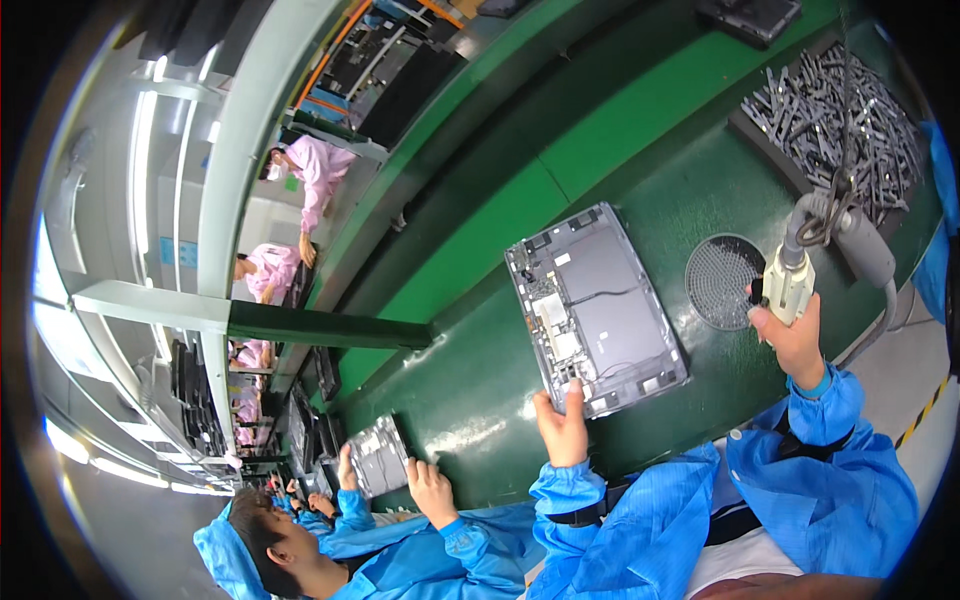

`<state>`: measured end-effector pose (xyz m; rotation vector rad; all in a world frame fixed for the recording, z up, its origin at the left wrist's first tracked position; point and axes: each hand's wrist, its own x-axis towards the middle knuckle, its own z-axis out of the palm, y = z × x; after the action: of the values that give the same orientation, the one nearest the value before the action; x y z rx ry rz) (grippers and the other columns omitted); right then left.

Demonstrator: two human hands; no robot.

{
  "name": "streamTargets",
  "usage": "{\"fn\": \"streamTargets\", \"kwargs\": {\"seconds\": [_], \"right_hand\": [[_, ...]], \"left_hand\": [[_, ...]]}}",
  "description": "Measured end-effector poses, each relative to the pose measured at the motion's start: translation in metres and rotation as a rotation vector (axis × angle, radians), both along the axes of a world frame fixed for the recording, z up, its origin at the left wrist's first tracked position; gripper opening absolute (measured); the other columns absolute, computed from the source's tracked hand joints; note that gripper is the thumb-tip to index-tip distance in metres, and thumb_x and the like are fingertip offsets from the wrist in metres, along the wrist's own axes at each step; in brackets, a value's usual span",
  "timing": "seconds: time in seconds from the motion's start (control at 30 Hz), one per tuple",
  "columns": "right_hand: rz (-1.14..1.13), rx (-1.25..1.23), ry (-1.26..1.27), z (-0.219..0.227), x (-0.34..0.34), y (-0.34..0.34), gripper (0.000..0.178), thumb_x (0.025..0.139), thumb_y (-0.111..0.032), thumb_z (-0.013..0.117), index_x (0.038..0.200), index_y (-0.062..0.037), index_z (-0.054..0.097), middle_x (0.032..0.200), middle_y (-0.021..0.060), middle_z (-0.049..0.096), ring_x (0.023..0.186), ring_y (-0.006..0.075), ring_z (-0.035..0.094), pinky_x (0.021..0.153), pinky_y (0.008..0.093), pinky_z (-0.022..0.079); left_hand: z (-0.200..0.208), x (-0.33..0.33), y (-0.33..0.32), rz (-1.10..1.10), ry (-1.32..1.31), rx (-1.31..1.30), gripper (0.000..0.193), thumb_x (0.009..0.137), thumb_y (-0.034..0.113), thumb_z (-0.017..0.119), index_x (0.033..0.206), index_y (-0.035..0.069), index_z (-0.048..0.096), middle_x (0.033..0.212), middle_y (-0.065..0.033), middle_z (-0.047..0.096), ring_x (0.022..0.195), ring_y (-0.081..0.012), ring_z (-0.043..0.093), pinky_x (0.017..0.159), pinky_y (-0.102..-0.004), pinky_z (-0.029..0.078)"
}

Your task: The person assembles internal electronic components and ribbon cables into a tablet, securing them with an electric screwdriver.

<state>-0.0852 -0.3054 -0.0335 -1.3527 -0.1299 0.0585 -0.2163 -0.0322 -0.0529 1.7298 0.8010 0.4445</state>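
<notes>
Steadying the opened tablet (pixel 597 308) by its near edge, the left hand (pixel 562 428) pinches it flat on the green worktop (pixel 480 390). The right hand (pixel 795 335) is wrapped around a hanging screwdriver (pixel 790 280), held off to the side above a round mesh dish (pixel 722 280). Fastening looks under way; next the bit must meet a screw hole squarely. Farther off sits a tray of grey parts (pixel 850 110).

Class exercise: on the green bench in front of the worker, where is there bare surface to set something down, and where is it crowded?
Bare green bench lies left of the opened grey panel, between it and the co-worker's panel. The far strip beyond the panel's top edge is also free. Crowded: the right side, with the round mesh dish, the tray of grey parts and the right hand gripping a hanging driver.
</notes>
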Motion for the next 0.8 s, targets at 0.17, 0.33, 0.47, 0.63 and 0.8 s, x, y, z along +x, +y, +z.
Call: {"fn": "streamTargets", "kwargs": {"seconds": [0.17,0.33,0.47,0.63,0.8], "right_hand": [[0.002,-0.003,0.020,-0.002,-0.006,-0.005,0.028,0.072,-0.012,0.072,0.093,0.0011,0.060,0.076,0.0031,0.059,0.067,0.0088,0.054,0.059,0.0247,0.043],[0.048,-0.033,0.006,0.015,-0.008,-0.008,0.027,0.072,-0.013,0.071,0.093,0.0003,0.060,0.076,0.0019,0.058,0.068,0.0086,0.053,0.061,0.0250,0.043],[0.018,-0.032,-0.011,0.013,-0.011,0.000,0.028,0.072,-0.013,0.071,0.094,0.0007,0.060,0.076,0.0018,0.059,0.069,0.0091,0.053,0.062,0.0258,0.043],[-0.052,-0.032,0.006,0.011,-0.014,0.004,0.026,0.074,-0.013,0.072,0.093,-0.0002,0.061,0.076,0.0012,0.059,0.067,0.0082,0.053,0.060,0.0253,0.043],[-0.057,-0.105,-0.099,0.010,-0.009,0.009,0.027,0.075,-0.014,0.068,0.093,0.0025,0.058,0.066,0.0026,0.056,0.049,0.0074,0.049,0.044,0.0229,0.040]], "left_hand": [[0.041,0.038,0.027,-0.035,-0.123,-0.411,0.031,0.093,0.031,0.053,0.103,0.003,0.044,0.091,-0.0106,0.060,0.077,-0.0180,0.063,0.059,-0.0324,0.054],[0.035,0.132,0.082,-0.078,-0.089,-0.486,0.031,0.094,0.031,0.049,0.110,0.006,0.052,0.100,-0.0095,0.063,0.083,-0.0223,0.063,0.061,-0.0372,0.052],[0.024,0.186,0.115,0.057,-0.262,-0.594,0.029,0.093,0.023,0.049,0.111,0.002,0.051,0.105,-0.0129,0.059,0.091,-0.0280,0.060,0.067,-0.0400,0.056],[0.034,0.194,0.099,0.208,-0.525,-0.243,0.035,0.085,0.016,0.062,0.114,0.001,0.050,0.117,-0.0116,0.050,0.104,-0.0211,0.052,0.079,-0.0309,0.050],[0.021,0.150,0.084,0.108,-0.600,-0.219,0.020,0.089,0.016,0.057,0.104,0.003,0.053,0.103,-0.0106,0.057,0.088,-0.0144,0.055,0.068,-0.0268,0.050]]}}
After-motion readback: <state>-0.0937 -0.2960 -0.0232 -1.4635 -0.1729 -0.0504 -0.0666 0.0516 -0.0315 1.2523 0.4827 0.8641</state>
